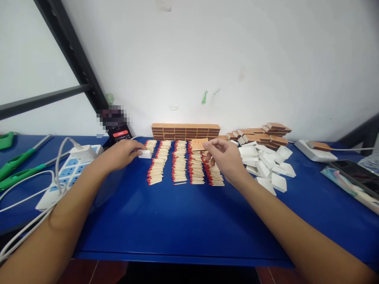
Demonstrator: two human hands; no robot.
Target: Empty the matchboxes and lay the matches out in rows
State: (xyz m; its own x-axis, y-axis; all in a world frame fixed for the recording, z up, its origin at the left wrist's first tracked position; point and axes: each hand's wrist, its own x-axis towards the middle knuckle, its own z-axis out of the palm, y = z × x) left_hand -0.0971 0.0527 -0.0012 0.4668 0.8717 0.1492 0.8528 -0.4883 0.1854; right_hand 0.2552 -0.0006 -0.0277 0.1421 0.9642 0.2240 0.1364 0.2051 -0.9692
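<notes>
Several rows of red-tipped matches (180, 165) lie on the blue table (177, 221). My left hand (124, 153) is closed round a small white inner tray (145, 154) at the left end of the rows. My right hand (226, 157) pinches an orange matchbox sleeve (199, 144) above the right rows, fingers curled. A wall of stacked orange matchboxes (186, 131) stands behind the matches against the white wall.
Loose white trays (266, 163) and more orange boxes (263, 134) pile at the right. A white power strip (69, 169) with cables and green-handled tools (14, 167) sit left. A phone (120, 134) leans at the back; another phone (357, 173) lies far right.
</notes>
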